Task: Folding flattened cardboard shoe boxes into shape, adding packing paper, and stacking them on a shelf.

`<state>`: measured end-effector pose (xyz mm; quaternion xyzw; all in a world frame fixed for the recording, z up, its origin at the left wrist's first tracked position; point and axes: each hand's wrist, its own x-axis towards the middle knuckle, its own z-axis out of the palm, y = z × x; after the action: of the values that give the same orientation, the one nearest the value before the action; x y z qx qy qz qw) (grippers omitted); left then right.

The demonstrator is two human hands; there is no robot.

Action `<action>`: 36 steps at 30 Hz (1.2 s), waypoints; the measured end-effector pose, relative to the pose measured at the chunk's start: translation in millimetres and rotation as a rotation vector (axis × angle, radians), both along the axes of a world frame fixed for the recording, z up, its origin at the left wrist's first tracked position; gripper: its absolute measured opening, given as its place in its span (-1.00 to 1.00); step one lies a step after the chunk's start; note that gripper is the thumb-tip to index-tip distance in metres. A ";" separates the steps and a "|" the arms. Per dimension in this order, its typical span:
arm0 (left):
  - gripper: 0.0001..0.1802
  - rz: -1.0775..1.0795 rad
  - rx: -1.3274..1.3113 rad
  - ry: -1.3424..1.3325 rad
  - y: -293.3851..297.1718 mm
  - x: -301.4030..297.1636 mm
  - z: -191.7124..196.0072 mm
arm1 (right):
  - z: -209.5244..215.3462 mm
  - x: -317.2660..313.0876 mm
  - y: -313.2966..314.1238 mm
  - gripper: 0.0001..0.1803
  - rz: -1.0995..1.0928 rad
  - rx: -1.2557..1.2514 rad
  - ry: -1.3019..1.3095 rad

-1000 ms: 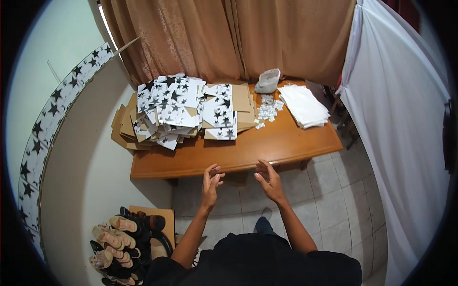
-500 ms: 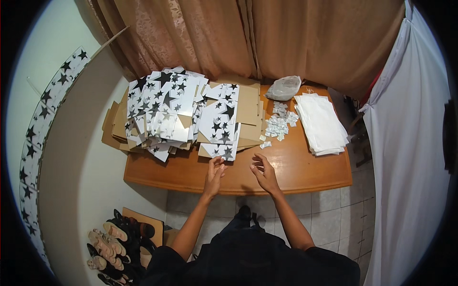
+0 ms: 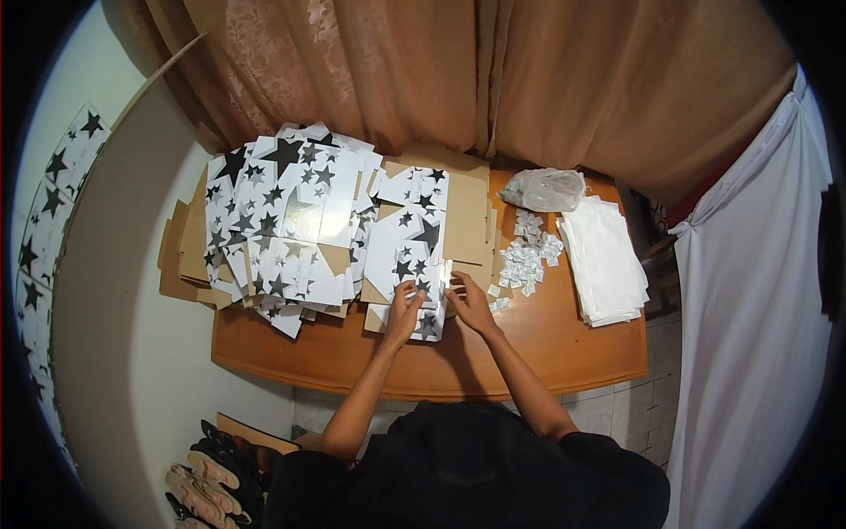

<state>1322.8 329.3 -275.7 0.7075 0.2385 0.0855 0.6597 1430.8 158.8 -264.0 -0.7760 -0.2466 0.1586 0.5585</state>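
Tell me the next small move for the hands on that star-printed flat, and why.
Probably lift the top star-printed flat toward the bare table edge. Left hand and right hand both pinch its near end, but it lies on a crowded stack of cardboard flats, with little room to work there.

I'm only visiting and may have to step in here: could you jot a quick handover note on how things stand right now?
Left hand and right hand: both rest on the near end of the top star-printed flat card, fingers at its edges; grip unclear.
Larger heap of star-printed cards lies left on the wooden table.
Small folded paper pieces, a plastic bag and a white sheet stack lie right.
Done: no card looks folded.
Left: both piles.
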 end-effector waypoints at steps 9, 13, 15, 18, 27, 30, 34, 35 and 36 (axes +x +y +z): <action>-0.46 0.058 0.014 0.037 16.2 36.2 -17.7 | -53.5 36.6 43.4 -0.49 0.007 -0.141 -0.023; -0.48 0.023 0.073 0.037 15.7 39.2 -20.4 | -62.0 36.9 50.5 -0.48 -0.060 -0.113 -0.049; -0.49 0.030 0.069 0.028 14.2 39.9 -17.0 | -62.0 34.4 57.0 -0.41 -0.204 -0.042 0.080; -0.51 0.032 0.054 0.082 15.1 30.7 -18.1 | -34.3 24.4 71.8 -0.52 -0.316 0.104 0.377; -0.57 0.070 0.296 -0.075 19.0 21.7 21.9 | -21.0 39.9 74.0 -0.82 -0.119 0.217 0.329; -0.62 0.117 0.282 -0.120 16.6 27.3 56.4 | -7.8 51.6 62.4 -0.81 -0.122 0.325 0.229; -0.63 0.416 0.692 -0.204 24.6 23.5 84.6 | 25.8 61.9 41.6 -0.82 -0.011 0.465 0.377; -0.60 0.503 0.729 -0.146 27.5 23.2 91.4 | 39.3 61.0 35.6 -0.82 -0.030 0.510 0.402; -0.58 0.584 0.765 -0.094 31.4 24.6 98.8 | 49.7 62.8 28.4 -0.82 -0.055 0.558 0.421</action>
<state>1347.4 360.7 -176.9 0.7981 0.3487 0.3806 0.3107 1493.7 187.2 -214.3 -0.5502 -0.1387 0.2266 0.7916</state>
